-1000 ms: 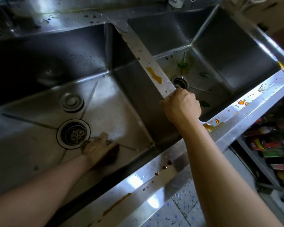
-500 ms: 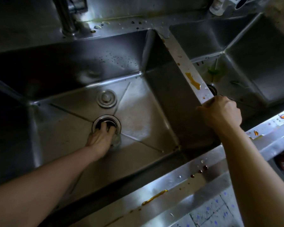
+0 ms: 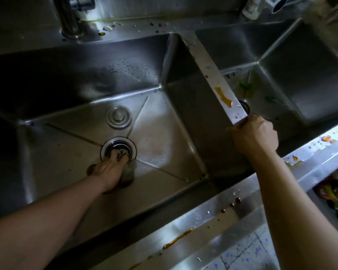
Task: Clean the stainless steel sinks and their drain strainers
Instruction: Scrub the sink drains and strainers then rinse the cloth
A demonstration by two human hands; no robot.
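Note:
Two stainless steel sinks sit side by side. In the left sink (image 3: 160, 121), my left hand (image 3: 109, 170) holds a dark scrub pad (image 3: 128, 173) at the near edge of the drain (image 3: 118, 151), with fingertips reaching onto the drain strainer (image 3: 123, 153). A round metal drain stopper (image 3: 119, 116) lies on the sink floor just behind the drain. My right hand (image 3: 255, 134) grips the near end of the divider (image 3: 213, 71) between the sinks. The right sink (image 3: 293, 61) has green scraps on its floor, and its drain (image 3: 245, 106) shows partly behind the divider.
A faucet base (image 3: 68, 18) stands at the back left. Orange-brown sauce streaks the divider and the front ledge (image 3: 213, 221). A white bottle (image 3: 251, 8) and a pipe end sit at the back right. Colourful packages (image 3: 334, 190) lie on a shelf below right.
My left hand slid the scrub pad from the sink floor up to the drain and now works at its near edge. The view has shifted left. My right hand keeps its grip on the divider.

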